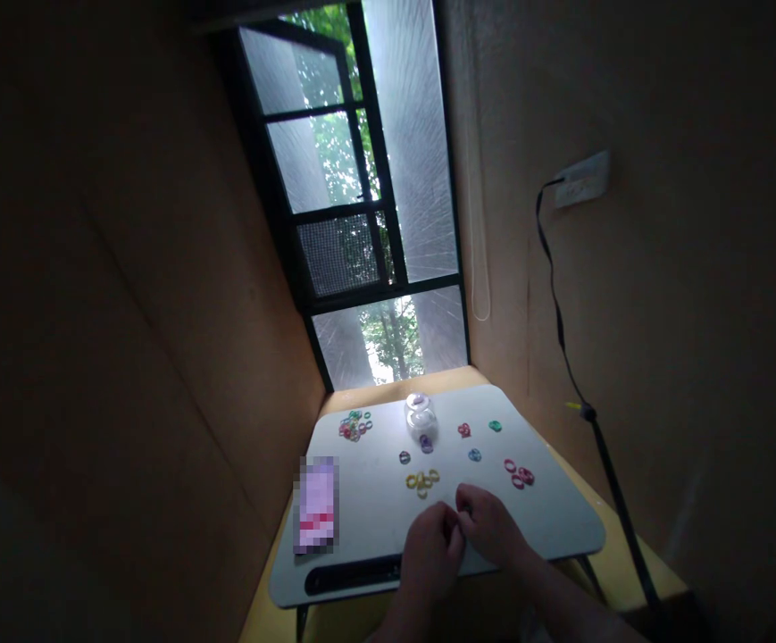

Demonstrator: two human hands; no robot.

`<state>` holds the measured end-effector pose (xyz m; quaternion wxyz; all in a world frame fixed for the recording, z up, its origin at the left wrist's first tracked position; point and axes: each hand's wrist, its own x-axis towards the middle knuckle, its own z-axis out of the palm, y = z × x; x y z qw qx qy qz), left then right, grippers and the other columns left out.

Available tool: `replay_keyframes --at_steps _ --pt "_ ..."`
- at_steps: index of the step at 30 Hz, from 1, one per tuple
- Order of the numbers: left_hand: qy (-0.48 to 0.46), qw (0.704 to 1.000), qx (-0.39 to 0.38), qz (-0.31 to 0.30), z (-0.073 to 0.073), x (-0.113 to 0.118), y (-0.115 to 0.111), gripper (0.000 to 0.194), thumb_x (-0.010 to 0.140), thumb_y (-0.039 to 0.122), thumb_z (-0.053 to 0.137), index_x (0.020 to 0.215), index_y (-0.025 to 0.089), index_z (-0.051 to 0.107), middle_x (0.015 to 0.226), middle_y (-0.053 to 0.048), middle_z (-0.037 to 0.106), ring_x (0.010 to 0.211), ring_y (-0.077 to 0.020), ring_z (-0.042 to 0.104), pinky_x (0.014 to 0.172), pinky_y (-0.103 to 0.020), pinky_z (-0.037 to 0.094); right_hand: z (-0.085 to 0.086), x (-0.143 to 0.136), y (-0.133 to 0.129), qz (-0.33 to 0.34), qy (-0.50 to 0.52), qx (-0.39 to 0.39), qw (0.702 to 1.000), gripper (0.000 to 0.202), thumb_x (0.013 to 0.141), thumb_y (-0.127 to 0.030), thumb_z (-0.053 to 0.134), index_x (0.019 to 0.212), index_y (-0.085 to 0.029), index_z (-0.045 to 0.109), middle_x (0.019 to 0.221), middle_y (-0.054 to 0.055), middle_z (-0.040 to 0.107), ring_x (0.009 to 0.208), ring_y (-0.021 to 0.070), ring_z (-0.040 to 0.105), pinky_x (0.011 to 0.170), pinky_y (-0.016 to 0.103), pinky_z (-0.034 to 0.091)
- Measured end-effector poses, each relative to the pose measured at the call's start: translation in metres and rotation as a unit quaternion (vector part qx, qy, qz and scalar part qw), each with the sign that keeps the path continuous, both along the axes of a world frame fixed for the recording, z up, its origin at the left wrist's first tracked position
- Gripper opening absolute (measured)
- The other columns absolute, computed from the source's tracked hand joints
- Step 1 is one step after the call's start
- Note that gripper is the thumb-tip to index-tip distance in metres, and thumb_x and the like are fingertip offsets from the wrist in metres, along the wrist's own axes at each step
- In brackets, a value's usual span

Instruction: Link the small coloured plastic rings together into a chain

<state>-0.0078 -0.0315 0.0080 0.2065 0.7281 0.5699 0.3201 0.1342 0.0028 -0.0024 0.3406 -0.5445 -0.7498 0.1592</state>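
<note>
My left hand (433, 542) and my right hand (488, 520) meet over the front of a white folding table (361, 509). Both have their fingers curled and pinched together; whatever sits between them is hidden or too small to make out. Just beyond lies a group of yellow rings (422, 482). Farther back are a dark ring cluster (404, 457), a purple one (426, 443), a blue one (474, 455), a red one (463, 430) and a green one (496, 426). Pink rings (519, 474) lie to the right. A mixed-colour pile (355, 426) is at the back left.
A clear round jar (421, 416) stands at the table's back. At the left lies a blurred-out purple item (316, 505). A dark slot (353, 576) runs along the front edge. Walls close in on both sides, with a black cable (554, 286) hanging at the right.
</note>
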Motion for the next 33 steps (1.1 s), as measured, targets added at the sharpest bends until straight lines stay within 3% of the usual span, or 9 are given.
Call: replay_keyframes --at_steps 12,33 --pt "-0.008 1.000 0.006 -0.009 -0.009 -0.003 -0.005 0.008 0.082 0.019 0.050 0.080 0.018 0.057 0.080 -0.001 0.061 0.074 -0.0150 0.053 0.068 -0.026 0.035 -0.013 -0.003 -0.001 -0.006 -0.014 0.016 1.000 0.010 0.069 -0.010 0.043 0.069 -0.020 0.047 0.068 0.000 0.055 0.066 0.0147 0.049 0.063 0.025 0.032" --pt "-0.007 1.000 0.007 -0.002 -0.005 -0.007 -0.003 0.006 0.081 0.018 0.051 0.080 0.018 0.057 0.080 -0.001 0.061 0.074 -0.0146 0.052 0.067 -0.026 0.033 -0.012 -0.005 0.003 -0.003 -0.021 0.013 1.000 0.008 0.070 -0.012 0.045 0.069 -0.020 0.047 0.067 -0.001 0.055 0.065 0.0144 0.049 0.062 0.024 0.031"
